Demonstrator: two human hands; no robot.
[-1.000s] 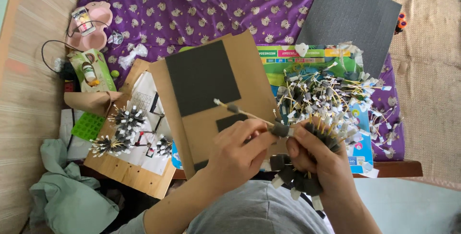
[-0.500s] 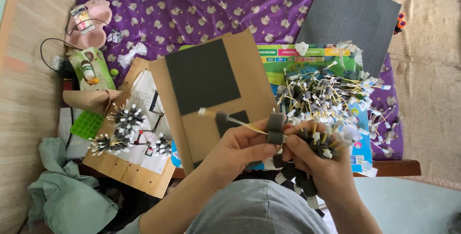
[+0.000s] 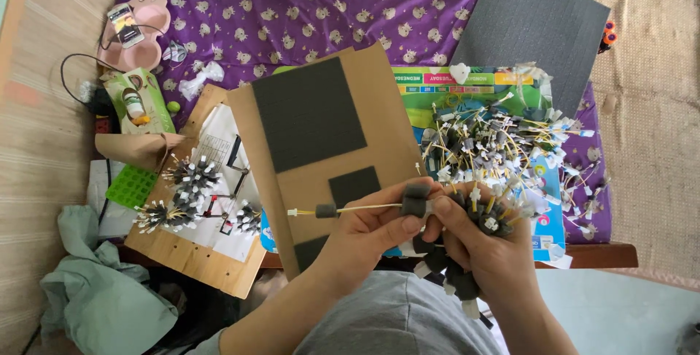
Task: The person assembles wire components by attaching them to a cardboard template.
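My left hand (image 3: 372, 231) pinches a thin pale stick (image 3: 361, 208) that points left, with a small dark foam piece (image 3: 326, 211) near its white tip and a larger foam block (image 3: 415, 200) at my fingers. My right hand (image 3: 485, 242) grips a bundle of similar foam-tipped sticks (image 3: 446, 264), its thumb and fingers meeting the left hand at the foam block. Below both hands lies a brown cardboard sheet (image 3: 394, 143) with dark grey foam squares (image 3: 308, 113) stuck on it. A loose pile of sticks (image 3: 503, 143) lies just beyond my right hand.
A wooden board (image 3: 182, 256) at the left carries printed paper and finished stick clusters (image 3: 188, 178). A large grey foam sheet (image 3: 529, 23) rests on the purple patterned cloth (image 3: 292, 5). A green box (image 3: 137, 100), a pink holder (image 3: 142, 30) and a pale green cloth (image 3: 102, 304) sit at the left.
The stick has swung from pointing up-left to lying level, and a small foam piece now sits near its tip. Both hands stay together at the same spot.
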